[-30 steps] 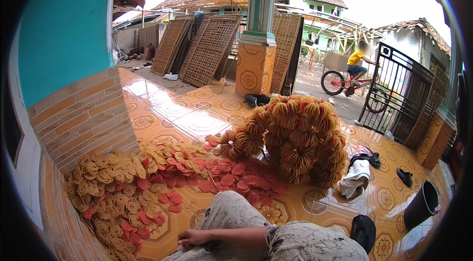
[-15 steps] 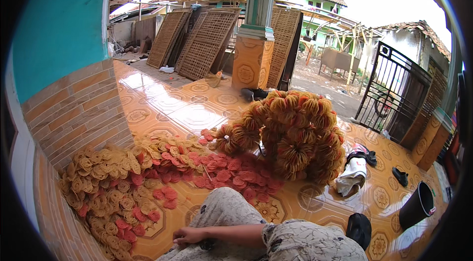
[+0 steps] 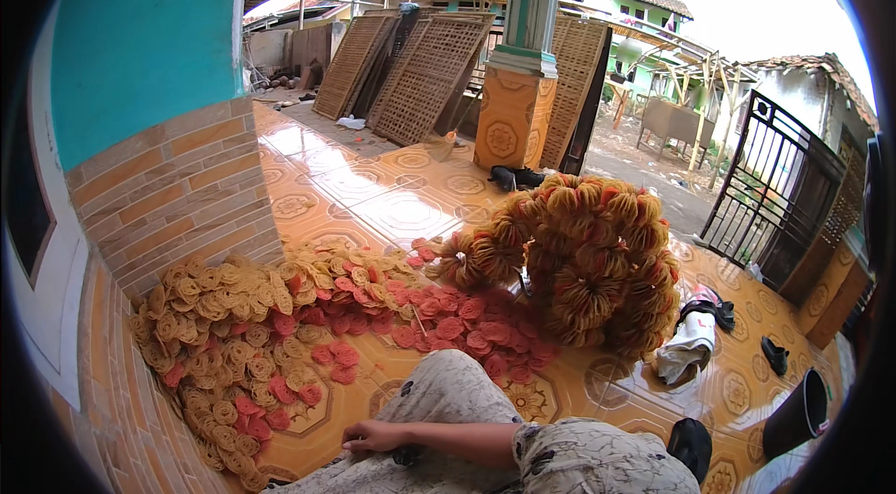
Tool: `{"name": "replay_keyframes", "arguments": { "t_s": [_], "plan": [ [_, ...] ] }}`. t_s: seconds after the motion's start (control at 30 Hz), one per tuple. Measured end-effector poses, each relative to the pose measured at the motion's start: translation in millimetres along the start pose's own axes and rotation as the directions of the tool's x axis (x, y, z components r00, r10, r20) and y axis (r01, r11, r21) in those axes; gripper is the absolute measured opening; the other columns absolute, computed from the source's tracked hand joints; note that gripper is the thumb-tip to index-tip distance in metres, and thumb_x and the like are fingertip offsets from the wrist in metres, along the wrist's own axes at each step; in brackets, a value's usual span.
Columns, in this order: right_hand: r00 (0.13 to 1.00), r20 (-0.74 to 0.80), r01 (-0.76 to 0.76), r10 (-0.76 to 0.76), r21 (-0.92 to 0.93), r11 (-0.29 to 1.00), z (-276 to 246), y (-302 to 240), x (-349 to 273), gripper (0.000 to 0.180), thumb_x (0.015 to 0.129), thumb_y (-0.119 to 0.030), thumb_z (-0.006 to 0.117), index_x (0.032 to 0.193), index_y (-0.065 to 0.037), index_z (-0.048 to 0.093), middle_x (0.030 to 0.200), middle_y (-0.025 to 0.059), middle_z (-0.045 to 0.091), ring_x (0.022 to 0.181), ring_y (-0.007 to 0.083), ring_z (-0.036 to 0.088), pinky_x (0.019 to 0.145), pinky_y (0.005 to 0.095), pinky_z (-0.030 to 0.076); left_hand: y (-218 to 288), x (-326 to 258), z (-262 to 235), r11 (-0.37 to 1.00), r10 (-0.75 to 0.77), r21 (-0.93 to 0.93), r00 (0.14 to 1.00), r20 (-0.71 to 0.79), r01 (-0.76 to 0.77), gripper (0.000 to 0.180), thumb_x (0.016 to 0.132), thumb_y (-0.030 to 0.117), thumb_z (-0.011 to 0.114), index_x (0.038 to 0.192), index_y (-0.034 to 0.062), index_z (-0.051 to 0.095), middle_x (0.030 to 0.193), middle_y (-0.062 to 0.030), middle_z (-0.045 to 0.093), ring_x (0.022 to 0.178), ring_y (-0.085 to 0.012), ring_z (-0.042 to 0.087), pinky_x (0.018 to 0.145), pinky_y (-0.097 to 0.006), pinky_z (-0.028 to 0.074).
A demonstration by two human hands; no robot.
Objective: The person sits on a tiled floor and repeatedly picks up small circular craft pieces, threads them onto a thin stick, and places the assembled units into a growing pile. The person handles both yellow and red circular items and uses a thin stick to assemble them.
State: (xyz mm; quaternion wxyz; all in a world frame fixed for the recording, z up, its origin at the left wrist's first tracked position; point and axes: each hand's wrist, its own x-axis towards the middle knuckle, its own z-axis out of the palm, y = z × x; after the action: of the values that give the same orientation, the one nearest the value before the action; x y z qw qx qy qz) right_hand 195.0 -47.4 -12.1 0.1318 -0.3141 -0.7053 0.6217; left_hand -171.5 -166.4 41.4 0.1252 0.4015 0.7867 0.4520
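My right hand [image 3: 375,435] lies on my lap, its fingers loosely bent over the patterned cloth [image 3: 457,396] and nothing visible held in it. The forearm runs in from the right out of a patterned sleeve. My left hand is out of sight. In front of my knees, round discs of coiled strands, like raw crackers, cover the floor: a heap of yellowish discs [image 3: 210,307] at the left, and pinkish-red discs [image 3: 476,335] in the middle. Just beyond stands a big bundle of strung discs [image 3: 588,279], yellow-brown with some red, bent in an arch. Neither pile is touched by my hand.
A brick-tiled wall [image 3: 187,186] closes off the left side. Right of the bundle lie a white cloth bag [image 3: 689,345], a dark sandal [image 3: 774,356] and a black bucket [image 3: 796,415]. Behind are a pillar [image 3: 515,111], leaning woven racks [image 3: 431,74] and a metal gate [image 3: 770,181].
The view has turned slightly left and up, so the scene sits farther right and a little lower. My right hand still rests on my lap; the discs have not moved.
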Motion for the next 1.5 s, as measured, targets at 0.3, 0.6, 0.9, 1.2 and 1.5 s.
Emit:
{"name": "replay_keyframes", "arguments": {
  "t_s": [0.3,0.6,0.9,1.2,1.5],
  "plan": [
    [1.000,-0.008,0.015,-0.015,0.008,1.000,0,-4,-3,0.032,0.096,-0.031,0.054,0.103,0.001,0.058,0.084,0.0050,0.062,0.076,0.0118,0.061,0.069,0.0282,0.050,-6,-6,-8,1.000,-0.019,0.012,0.999,-0.030,0.019,0.071,0.071,0.029,0.075,0.129,0.0075,0.041,0.118,-0.0205,0.056,0.105,-0.0407,0.055,0.086,-0.047,0.046],
    [1.000,0.004,0.023,-0.023,-0.054,0.998,-1,-5,-3,0.034,0.097,-0.032,0.052,0.106,0.000,0.057,0.082,0.0045,0.062,0.075,0.0110,0.060,0.070,0.0285,0.049,-14,-9,-19,0.999,-0.045,0.010,0.997,-0.058,0.046,0.073,0.070,0.029,0.076,0.130,0.0083,0.040,0.118,-0.0206,0.056,0.104,-0.0410,0.055,0.085,-0.047,0.046],
    [0.998,-0.013,0.054,-0.055,-0.076,0.996,0,-3,-1,0.032,0.096,-0.031,0.053,0.101,0.000,0.058,0.080,0.0046,0.062,0.072,0.0119,0.059,0.067,0.0288,0.048,-15,-13,-26,0.998,-0.057,0.012,0.995,-0.077,0.058,0.075,0.069,0.029,0.077,0.130,0.0091,0.039,0.117,-0.0207,0.056,0.103,-0.0414,0.056,0.085,-0.047,0.046],
    [0.999,-0.039,0.023,-0.028,-0.117,0.993,1,-10,-5,0.031,0.096,-0.029,0.054,0.105,0.001,0.059,0.081,0.0048,0.064,0.073,0.0114,0.058,0.068,0.0280,0.049,-84,-52,-81,0.988,-0.142,0.020,0.947,-0.287,0.154,0.077,0.067,0.028,0.078,0.131,0.0099,0.038,0.117,-0.0209,0.056,0.102,-0.0418,0.056,0.084,-0.048,0.046],
    [0.997,-0.041,-0.065,0.063,-0.050,0.997,5,-20,-10,0.023,0.096,-0.018,0.055,0.103,0.004,0.059,0.086,0.0081,0.065,0.079,0.0120,0.061,0.072,0.0242,0.048,-200,-203,-158,0.766,-0.363,-0.012,0.417,-0.833,0.643,0.076,0.065,0.021,0.079,0.128,0.0097,0.039,0.115,-0.0205,0.056,0.103,-0.0425,0.054,0.084,-0.048,0.046]
  ]
}}
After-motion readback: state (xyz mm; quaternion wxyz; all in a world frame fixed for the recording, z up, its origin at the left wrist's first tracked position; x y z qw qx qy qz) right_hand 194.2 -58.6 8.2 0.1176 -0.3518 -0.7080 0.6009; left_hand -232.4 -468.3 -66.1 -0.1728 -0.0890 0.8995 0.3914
